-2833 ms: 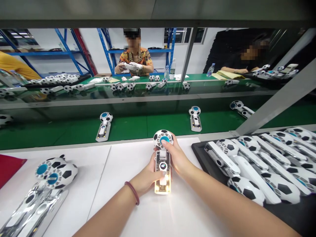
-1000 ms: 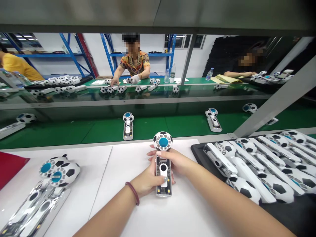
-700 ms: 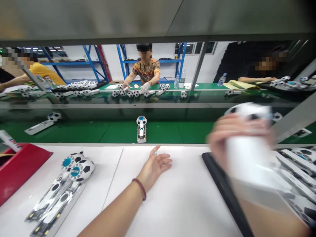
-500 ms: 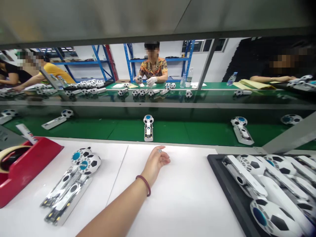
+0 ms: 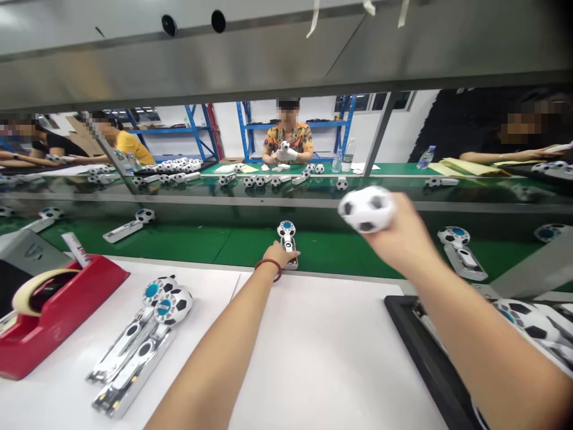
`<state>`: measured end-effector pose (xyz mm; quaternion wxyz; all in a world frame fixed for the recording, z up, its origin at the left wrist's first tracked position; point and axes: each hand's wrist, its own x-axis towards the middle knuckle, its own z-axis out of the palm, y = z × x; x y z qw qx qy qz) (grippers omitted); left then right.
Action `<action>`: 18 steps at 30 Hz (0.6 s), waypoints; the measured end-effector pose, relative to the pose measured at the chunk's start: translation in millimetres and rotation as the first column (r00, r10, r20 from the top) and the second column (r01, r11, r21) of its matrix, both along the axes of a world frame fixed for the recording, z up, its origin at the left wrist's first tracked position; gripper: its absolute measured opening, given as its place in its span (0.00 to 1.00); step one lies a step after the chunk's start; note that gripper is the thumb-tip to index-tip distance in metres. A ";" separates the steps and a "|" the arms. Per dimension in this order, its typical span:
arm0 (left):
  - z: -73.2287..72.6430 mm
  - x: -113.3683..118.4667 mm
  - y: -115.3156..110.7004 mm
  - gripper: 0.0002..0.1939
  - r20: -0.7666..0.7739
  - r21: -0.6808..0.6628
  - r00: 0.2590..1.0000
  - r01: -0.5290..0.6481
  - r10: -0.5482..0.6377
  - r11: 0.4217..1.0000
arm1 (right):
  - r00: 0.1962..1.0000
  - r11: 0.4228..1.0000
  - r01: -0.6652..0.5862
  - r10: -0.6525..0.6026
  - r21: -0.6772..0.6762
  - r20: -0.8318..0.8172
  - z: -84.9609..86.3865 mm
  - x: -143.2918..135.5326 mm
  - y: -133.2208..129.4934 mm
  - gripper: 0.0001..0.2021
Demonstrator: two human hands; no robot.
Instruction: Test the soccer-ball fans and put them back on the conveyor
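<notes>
My left hand (image 5: 281, 255) reaches over the front edge of the green belt. Its fingers close around the handle of a soccer-ball-headed device (image 5: 287, 229), whose open casing shows inner parts and a blue disc on the ball. Raised above the belt to the right, my right hand (image 5: 390, 236) grips another white device with a black-and-white soccer-ball head (image 5: 367, 209). Its handle is hidden in the hand. Two open-cased devices (image 5: 134, 352) lie side by side on the white table at left. A black tray (image 5: 414, 352) with several more devices sits under my right forearm.
A red tape dispenser (image 5: 67, 316) stands at the left, a white tube (image 5: 75, 249) behind it. More devices lie along the belt (image 5: 228, 239). A metal post (image 5: 532, 257) rises at right. Co-workers sit beyond the belt; one (image 5: 287, 140) holds a similar device.
My left hand has moved forward from above the white table to the device on the belt. My right hand has come into view holding a device. The view has tilted up slightly.
</notes>
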<state>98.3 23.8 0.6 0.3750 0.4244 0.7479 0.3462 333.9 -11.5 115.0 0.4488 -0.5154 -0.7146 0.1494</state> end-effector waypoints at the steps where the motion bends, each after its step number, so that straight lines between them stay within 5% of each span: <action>1: 0.8 1.3 4.1 0.15 0.038 -0.032 0.999 0.021 -0.020 0.999 | 1.000 0.999 0.004 -0.004 -0.045 0.007 -6.9 -9.8 14.8 0.19; 2: 2.2 3.4 6.1 0.14 0.087 -0.055 0.995 0.043 -0.038 0.998 | 0.999 0.981 -0.011 0.005 -0.194 -0.034 -15.6 -18.5 30.5 0.20; 5: 8.5 13.4 -2.8 0.14 0.295 -0.061 0.953 0.096 -0.074 0.993 | 0.995 0.942 0.000 -0.033 -0.336 -0.093 -46.7 -32.6 73.7 0.26; 9: 14.2 33.6 -51.2 0.12 0.581 0.070 0.805 0.099 -0.121 0.993 | 0.980 0.882 0.042 -0.129 -0.470 -0.154 -77.9 -32.0 96.0 0.32; 15: 0.8 58.9 -138.7 0.21 0.798 0.181 0.579 0.031 -0.165 0.983 | 0.937 0.829 -0.198 0.003 -0.523 -0.350 -75.3 -45.5 29.4 0.35; 18: -9.6 65.8 -159.4 0.23 0.810 0.190 0.560 0.024 -0.171 0.981 | 0.810 0.674 -0.482 0.100 -0.559 -0.578 -66.7 -57.0 -23.1 0.38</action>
